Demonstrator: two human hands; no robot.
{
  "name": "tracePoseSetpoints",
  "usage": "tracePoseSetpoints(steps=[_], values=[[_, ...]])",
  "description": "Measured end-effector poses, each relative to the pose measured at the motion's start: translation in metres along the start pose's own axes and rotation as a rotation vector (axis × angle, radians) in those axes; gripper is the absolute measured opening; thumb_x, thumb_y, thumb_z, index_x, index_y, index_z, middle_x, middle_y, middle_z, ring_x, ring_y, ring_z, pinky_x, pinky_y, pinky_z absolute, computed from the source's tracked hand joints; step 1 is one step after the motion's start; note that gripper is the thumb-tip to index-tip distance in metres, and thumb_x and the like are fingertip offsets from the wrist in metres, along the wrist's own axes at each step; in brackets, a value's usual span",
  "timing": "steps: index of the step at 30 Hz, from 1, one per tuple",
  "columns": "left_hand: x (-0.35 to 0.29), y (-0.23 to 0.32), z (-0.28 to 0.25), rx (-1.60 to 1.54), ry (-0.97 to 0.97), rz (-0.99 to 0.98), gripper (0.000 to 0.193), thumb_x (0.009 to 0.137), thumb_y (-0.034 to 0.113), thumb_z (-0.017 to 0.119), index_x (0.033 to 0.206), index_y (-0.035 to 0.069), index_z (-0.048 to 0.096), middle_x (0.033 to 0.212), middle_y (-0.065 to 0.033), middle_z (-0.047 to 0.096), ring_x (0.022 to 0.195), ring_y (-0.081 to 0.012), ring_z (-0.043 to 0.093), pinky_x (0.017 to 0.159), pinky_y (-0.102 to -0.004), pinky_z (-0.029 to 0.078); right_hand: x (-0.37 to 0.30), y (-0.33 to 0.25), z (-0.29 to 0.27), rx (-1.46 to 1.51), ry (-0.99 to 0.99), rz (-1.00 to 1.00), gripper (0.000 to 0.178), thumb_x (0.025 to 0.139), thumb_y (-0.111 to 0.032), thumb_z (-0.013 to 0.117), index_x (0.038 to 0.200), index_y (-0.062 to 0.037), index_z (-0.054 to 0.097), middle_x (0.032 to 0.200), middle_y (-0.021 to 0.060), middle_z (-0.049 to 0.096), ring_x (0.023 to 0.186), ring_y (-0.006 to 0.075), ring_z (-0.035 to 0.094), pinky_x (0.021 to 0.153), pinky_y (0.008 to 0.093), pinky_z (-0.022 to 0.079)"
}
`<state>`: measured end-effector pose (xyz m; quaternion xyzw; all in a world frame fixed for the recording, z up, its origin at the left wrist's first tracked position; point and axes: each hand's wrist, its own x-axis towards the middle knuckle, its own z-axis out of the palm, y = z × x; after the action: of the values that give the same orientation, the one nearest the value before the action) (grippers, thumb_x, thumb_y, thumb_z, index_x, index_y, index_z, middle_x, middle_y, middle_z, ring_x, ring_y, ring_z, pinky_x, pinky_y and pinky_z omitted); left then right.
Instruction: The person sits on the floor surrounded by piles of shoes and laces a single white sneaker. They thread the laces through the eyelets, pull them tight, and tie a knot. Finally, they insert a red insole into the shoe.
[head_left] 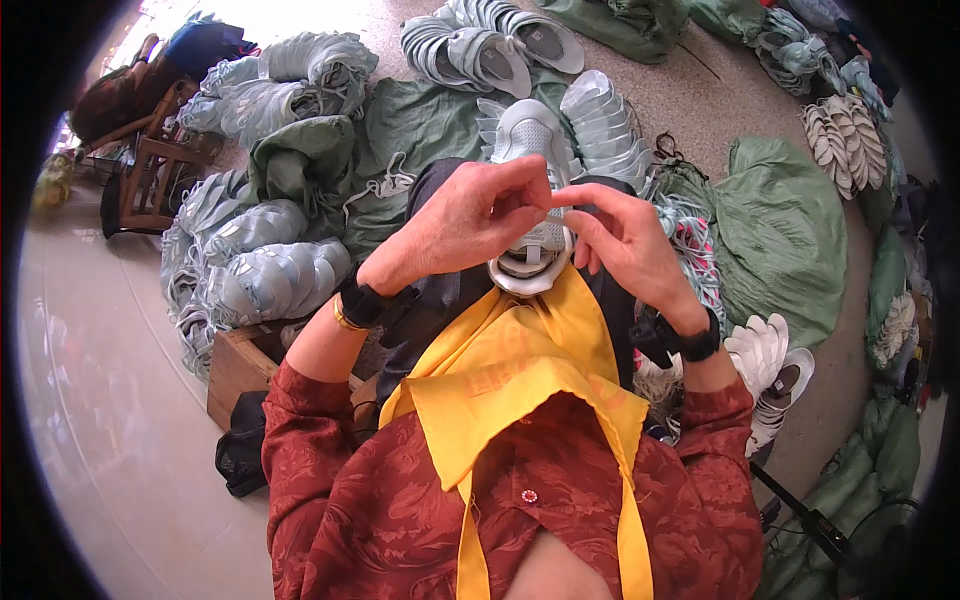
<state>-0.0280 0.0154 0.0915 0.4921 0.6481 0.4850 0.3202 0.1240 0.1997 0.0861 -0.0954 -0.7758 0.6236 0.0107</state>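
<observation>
Pale grey shoe (528,125), one: between the knees, toe pointing away, heel toward the yellow apron (520,345). Left hand (480,215) and right hand (625,240): fingers bent, meeting above the shoe; whether either grip pinches anything, cannot tell. Pale blue shoe uppers (280,285), bundled: to the left.

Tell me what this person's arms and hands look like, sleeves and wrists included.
The left hand and right hand are ungloved. Dark red patterned sleeves stop short of the wrists. Each wrist wears a black strap; the left also has a gold-coloured band.
</observation>
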Motion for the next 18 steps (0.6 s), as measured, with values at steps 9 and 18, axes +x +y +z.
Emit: tracePoseSetpoints(steps=[9, 18], values=[[-0.012, -0.019, -0.024, -0.308, 0.091, -0.013, 0.006, 0.098, 0.001, 0.065, 0.099, 0.001, 0.059, 0.089, 0.0023, 0.057, 0.082, -0.0057, 0.052, 0.072, -0.0232, 0.045, -0.004, 0.012, -0.024, 0.139, -0.108, 0.123, 0.012, 0.099, -0.012, 0.070, 0.102, -0.0007, 0.073, 0.080, -0.0027, 0.067, 0.062, 0.0022, 0.057, 0.052, 0.0189, 0.043], [-0.030, -0.061, -0.053, -0.317, 0.201, -0.134, 0.013, 0.098, 0.012, 0.069, 0.097, 0.007, 0.058, 0.088, 0.0058, 0.055, 0.078, -0.0021, 0.049, 0.068, -0.0202, 0.039, -0.082, 0.075, -0.103, 0.033, 0.055, 0.343, 0.012, 0.096, -0.007, 0.069, 0.105, 0.0011, 0.074, 0.081, 0.0004, 0.070, 0.063, 0.0063, 0.062, 0.058, 0.0221, 0.052]])
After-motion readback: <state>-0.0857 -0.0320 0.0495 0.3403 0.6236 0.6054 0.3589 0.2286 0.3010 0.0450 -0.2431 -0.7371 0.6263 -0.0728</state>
